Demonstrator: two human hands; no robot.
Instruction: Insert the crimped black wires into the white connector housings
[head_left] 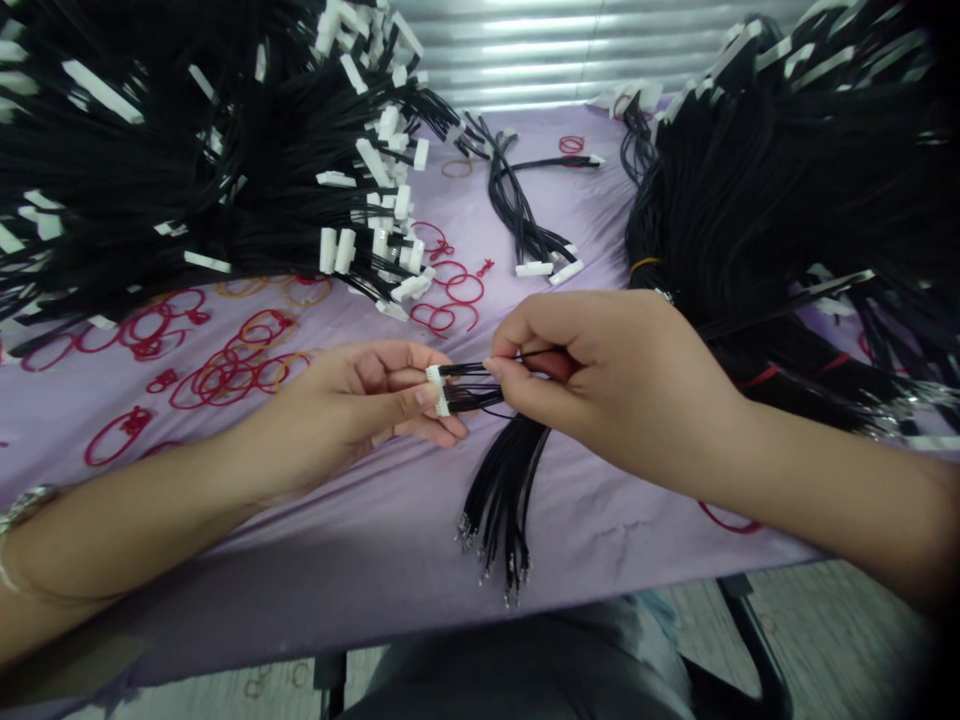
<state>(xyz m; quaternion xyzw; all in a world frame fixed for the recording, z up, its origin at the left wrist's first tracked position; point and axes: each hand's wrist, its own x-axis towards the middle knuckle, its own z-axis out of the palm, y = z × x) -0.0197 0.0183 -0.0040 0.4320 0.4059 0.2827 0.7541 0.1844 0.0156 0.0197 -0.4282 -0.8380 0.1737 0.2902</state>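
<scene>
White connector (439, 391): long axis fore-aft, black wires (472, 400) trailing right.

Lit softly and rather dimly, with pale glare on the blinds (495, 50) beyond the grip. Sinks to near-black, strands merging, in the wire heaps (247, 190) beyond the grip on both sides. Dulls into shade across the cloth (300, 560) nearer than the grip. Blurs and darkens far right of the grip.
</scene>
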